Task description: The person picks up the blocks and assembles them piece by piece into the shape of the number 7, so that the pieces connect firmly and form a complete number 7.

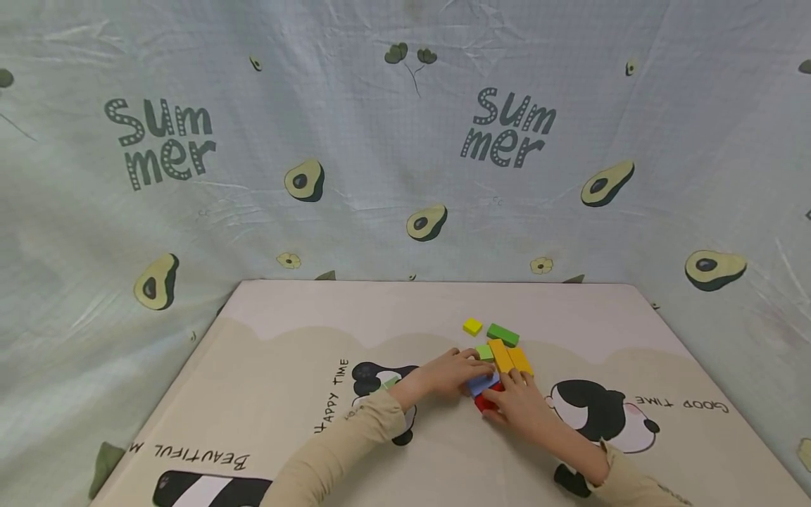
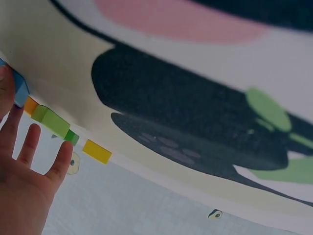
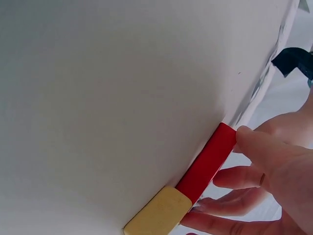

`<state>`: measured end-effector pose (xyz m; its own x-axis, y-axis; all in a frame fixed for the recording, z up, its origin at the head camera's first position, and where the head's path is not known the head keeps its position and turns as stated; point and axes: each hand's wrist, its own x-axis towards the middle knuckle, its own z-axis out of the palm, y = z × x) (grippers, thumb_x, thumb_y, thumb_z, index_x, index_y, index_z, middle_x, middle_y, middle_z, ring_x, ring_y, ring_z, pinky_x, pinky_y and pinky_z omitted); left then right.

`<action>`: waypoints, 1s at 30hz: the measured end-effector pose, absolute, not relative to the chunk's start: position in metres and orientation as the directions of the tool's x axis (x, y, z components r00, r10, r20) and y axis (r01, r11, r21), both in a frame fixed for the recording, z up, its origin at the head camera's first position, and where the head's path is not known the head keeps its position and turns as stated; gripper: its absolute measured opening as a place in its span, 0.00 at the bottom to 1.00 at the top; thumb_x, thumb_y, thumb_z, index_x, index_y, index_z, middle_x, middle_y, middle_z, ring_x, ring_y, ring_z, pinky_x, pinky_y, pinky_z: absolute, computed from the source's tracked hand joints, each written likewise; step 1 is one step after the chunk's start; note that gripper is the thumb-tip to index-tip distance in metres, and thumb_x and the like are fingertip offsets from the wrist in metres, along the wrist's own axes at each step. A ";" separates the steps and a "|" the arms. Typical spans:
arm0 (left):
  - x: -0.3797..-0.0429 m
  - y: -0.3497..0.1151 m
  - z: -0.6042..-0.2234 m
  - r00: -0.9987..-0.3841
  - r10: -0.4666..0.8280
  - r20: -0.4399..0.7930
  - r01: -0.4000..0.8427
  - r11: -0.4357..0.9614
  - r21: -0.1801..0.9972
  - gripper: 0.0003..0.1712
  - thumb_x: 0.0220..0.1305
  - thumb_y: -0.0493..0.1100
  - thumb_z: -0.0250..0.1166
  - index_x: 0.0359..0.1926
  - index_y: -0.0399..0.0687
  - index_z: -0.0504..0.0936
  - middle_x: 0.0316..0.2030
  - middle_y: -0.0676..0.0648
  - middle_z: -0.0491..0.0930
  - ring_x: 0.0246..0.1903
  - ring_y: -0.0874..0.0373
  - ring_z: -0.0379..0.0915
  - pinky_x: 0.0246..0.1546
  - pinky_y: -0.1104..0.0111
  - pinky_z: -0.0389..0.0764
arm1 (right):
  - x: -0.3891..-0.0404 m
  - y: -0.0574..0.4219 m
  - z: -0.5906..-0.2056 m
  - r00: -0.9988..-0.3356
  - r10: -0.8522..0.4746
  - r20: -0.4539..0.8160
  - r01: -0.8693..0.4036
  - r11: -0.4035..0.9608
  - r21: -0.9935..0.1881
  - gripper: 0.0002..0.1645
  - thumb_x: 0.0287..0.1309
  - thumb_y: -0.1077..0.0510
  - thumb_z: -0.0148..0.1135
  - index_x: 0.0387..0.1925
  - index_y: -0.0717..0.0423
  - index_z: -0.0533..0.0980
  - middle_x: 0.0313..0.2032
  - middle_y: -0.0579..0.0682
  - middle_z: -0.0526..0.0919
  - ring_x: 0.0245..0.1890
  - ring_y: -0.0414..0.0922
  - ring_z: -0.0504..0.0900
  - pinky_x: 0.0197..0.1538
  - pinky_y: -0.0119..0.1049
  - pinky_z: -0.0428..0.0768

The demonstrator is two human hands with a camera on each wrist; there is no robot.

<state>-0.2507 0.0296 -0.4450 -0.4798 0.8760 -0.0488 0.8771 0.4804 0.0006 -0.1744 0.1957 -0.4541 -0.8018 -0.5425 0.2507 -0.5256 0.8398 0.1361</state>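
In the head view my left hand (image 1: 450, 371) reaches to a blue block (image 1: 483, 383), thumb at its near side and a fingertip at its far edge. The left wrist view shows that blue block (image 2: 20, 91) at the fingers, with the other fingers spread. My right hand (image 1: 522, 407) has its thumb and index finger at a red block (image 1: 485, 401) just in front of the blue one; its other fingertips reach the orange-yellow blocks (image 1: 502, 356). In the right wrist view, the thumb presses the end of the red block (image 3: 208, 161), which lines up with a yellow block (image 3: 159, 213).
A light green block (image 1: 484, 353) touches the cluster. Behind it lie a green block (image 1: 503, 334) and a small yellow block (image 1: 472, 326). Another green piece (image 1: 390, 382) shows beside the left wrist. The table (image 1: 285, 366) has a printed cover, with a patterned curtain (image 1: 361, 141) behind.
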 end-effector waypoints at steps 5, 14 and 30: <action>-0.252 0.029 -0.445 -0.478 0.877 -0.054 0.877 0.480 0.035 0.33 0.55 0.42 0.62 0.62 0.59 0.61 0.61 0.58 0.65 0.59 0.61 0.58 0.57 0.65 0.64 | -0.176 0.195 -0.454 -0.809 -0.531 0.253 -0.522 0.846 0.109 0.14 0.43 0.43 0.65 0.24 0.45 0.73 0.30 0.53 0.75 0.35 0.51 0.69 0.44 0.51 0.70; -0.252 0.029 -0.446 -0.458 0.887 -0.052 0.888 0.460 0.023 0.32 0.56 0.43 0.61 0.62 0.58 0.63 0.62 0.59 0.63 0.59 0.60 0.57 0.57 0.64 0.64 | -0.175 0.195 -0.456 -0.807 -0.529 0.263 -0.517 0.847 0.120 0.14 0.42 0.43 0.65 0.25 0.45 0.73 0.31 0.54 0.76 0.37 0.52 0.71 0.45 0.55 0.71; -0.256 0.027 -0.452 -0.462 0.886 -0.036 0.886 0.463 0.012 0.33 0.55 0.45 0.62 0.62 0.60 0.62 0.62 0.59 0.63 0.60 0.59 0.56 0.58 0.63 0.64 | -0.175 0.197 -0.454 -0.847 -0.492 0.200 -0.479 0.870 0.114 0.20 0.45 0.39 0.62 0.36 0.45 0.76 0.41 0.58 0.78 0.41 0.55 0.70 0.50 0.58 0.67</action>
